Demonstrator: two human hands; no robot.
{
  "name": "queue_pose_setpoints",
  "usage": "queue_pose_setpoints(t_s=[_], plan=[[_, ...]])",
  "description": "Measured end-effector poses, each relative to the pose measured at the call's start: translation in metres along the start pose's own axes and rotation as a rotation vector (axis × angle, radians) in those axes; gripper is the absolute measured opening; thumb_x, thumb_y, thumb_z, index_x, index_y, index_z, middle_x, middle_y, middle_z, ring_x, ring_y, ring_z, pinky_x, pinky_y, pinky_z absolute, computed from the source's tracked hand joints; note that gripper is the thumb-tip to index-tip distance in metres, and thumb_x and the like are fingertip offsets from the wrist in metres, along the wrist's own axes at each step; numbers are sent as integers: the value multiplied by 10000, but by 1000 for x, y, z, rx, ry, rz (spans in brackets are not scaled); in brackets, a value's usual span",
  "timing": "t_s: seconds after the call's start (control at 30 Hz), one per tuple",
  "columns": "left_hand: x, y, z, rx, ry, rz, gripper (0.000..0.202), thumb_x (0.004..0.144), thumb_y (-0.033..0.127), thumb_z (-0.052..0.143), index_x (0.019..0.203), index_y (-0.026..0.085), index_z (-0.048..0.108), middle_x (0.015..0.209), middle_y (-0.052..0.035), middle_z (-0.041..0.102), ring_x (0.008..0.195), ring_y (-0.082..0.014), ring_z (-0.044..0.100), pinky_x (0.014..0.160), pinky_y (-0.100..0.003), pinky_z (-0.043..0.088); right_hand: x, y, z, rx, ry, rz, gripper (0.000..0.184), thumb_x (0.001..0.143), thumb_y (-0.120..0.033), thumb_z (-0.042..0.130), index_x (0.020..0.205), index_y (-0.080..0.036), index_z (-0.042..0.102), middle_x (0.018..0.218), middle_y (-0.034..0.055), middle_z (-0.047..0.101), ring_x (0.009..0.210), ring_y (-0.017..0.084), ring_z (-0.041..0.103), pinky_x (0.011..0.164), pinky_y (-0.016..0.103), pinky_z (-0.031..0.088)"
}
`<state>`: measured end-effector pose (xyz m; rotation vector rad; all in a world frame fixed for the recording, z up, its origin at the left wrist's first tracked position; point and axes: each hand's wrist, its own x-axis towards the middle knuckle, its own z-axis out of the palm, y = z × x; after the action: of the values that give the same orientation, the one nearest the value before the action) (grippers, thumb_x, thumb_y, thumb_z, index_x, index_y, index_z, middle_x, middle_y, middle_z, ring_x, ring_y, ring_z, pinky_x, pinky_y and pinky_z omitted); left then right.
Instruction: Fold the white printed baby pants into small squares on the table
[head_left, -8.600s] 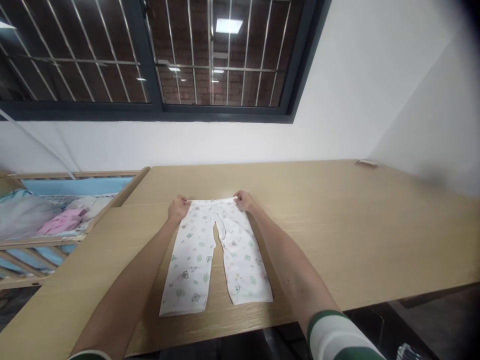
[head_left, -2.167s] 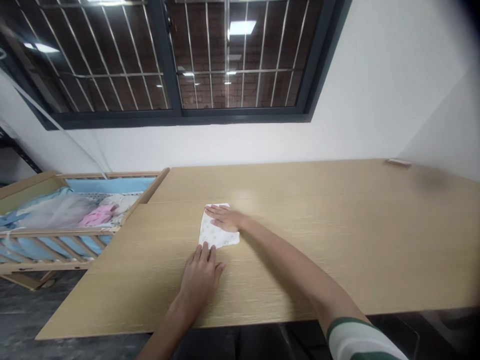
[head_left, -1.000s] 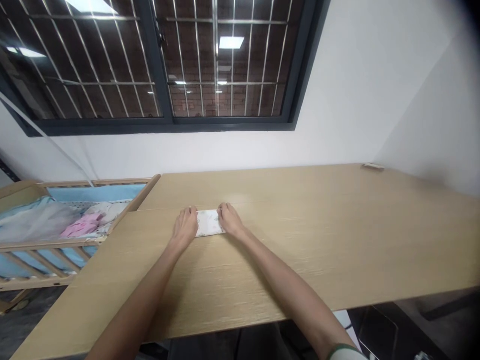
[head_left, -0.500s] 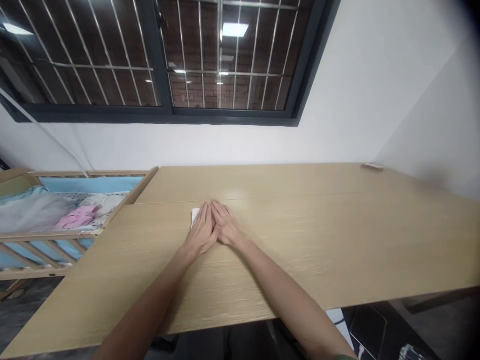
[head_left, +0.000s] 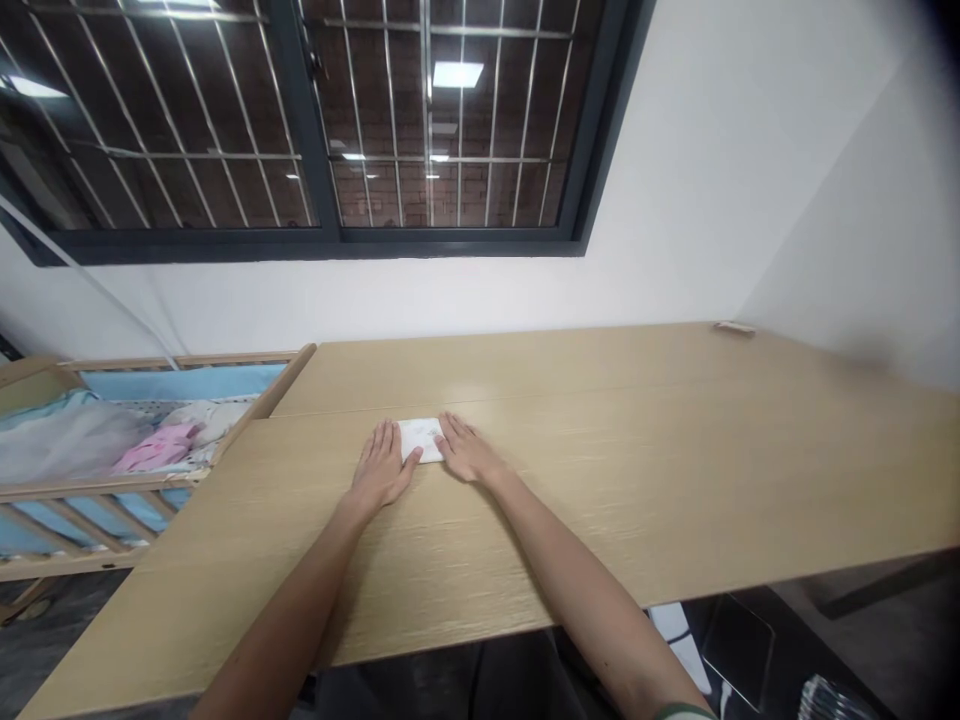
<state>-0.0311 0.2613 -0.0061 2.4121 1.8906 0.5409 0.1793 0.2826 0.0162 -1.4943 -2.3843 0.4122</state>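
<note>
A small white folded cloth (head_left: 421,440) with faint printed marks lies flat on the wooden tabletop (head_left: 600,480). At its left edge rests my left hand (head_left: 384,465), fingers stretched out and the thumb touching the cloth's lower part. My right hand (head_left: 466,450) lies flat along the opposite edge, its thumb on the cloth's right side. Both palms face down, and neither hand grips anything. Whether the item is cloth or thick paper is hard to tell at this size.
A wooden crib (head_left: 112,490) with blue lining and a pink cloth (head_left: 157,447) adjoins the table's left. A small flat object (head_left: 735,328) sits at the far right corner. Behind is a barred window (head_left: 450,130). Below the front edge are a white power strip (head_left: 679,645) and dark items.
My hands have slid apart from being pressed together over the white cloth, left hand to the left, right hand slightly right. The cloth is now uncovered between them. The view has shifted slightly.
</note>
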Motion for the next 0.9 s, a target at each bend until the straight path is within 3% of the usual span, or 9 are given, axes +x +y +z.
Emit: queue_pose_setpoints(t_s=[0.07, 0.13, 0.23, 0.33, 0.43, 0.63, 0.77, 0.9], plan=[[2, -1, -11, -2, 85, 91, 728, 1020, 540, 264, 1503, 3, 358, 1627, -245, 250, 1541, -327, 180, 1240, -474, 198, -1, 2, -4, 5, 51, -10, 738, 1052, -538, 176, 1606, -50, 199, 1667, 192, 159, 1553, 285, 124, 1235, 476, 139], [3, -1, -24, -35, 159, 175, 619, 1022, 507, 303, 1449, 88, 458, 1575, -192, 393, 1484, -296, 331, 1209, -454, 274, -2, 2, -10, 2, 159, -82, 703, 1053, -530, 229, 1592, -80, 260, 1663, 188, 188, 1543, 294, 153, 1223, 480, 164], [1, 2, -36, -72, 117, 192, 550, 998, 545, 382, 1368, 173, 544, 1410, -139, 592, 1320, -280, 529, 1138, -448, 367, -4, 1, -19, 17, 214, -229, 612, 1034, -504, 359, 1539, -161, 391, 1603, 149, 361, 1480, 274, 306, 1201, 456, 218], [-1, 3, -36, -49, -40, 141, 647, 906, 606, 539, 1382, 167, 541, 1450, -156, 560, 1340, -322, 515, 1129, -448, 374, -6, 5, -21, 29, 83, -264, 638, 953, -462, 525, 1518, -181, 428, 1560, 149, 431, 1442, 295, 374, 1189, 481, 235], [1, 0, -30, -76, -81, 94, 701, 851, 556, 627, 1420, 165, 512, 1497, -154, 515, 1384, -333, 474, 1141, -429, 371, -4, 12, -14, 52, 9, -238, 739, 861, -348, 593, 1546, -171, 380, 1590, 154, 383, 1471, 311, 330, 1192, 497, 226], [7, -3, -33, -150, 1, 109, 463, 830, 201, 578, 1292, 193, 614, 1356, -105, 634, 1294, -280, 551, 1132, -413, 401, 6, 10, -4, 144, 178, -216, 497, 839, -188, 525, 1334, -188, 562, 1374, 123, 606, 1307, 280, 505, 1123, 475, 309], [7, -1, -53, -294, 107, 84, 289, 862, 213, 523, 1100, 196, 684, 1215, -94, 682, 1196, -268, 601, 1074, -415, 456, 12, -3, -22, 372, 328, -146, 341, 924, -341, 522, 1231, -197, 553, 1189, 103, 664, 1139, 268, 583, 1005, 439, 426], [4, 1, -62, -699, 84, 16, 343, 872, 307, 581, 1182, 160, 575, 998, -75, 729, 877, -213, 707, 777, -319, 563, 25, -12, -40, 631, 389, -70, 466, 950, -482, 493, 1318, -199, 443, 971, 51, 649, 828, 202, 616, 720, 317, 502]])
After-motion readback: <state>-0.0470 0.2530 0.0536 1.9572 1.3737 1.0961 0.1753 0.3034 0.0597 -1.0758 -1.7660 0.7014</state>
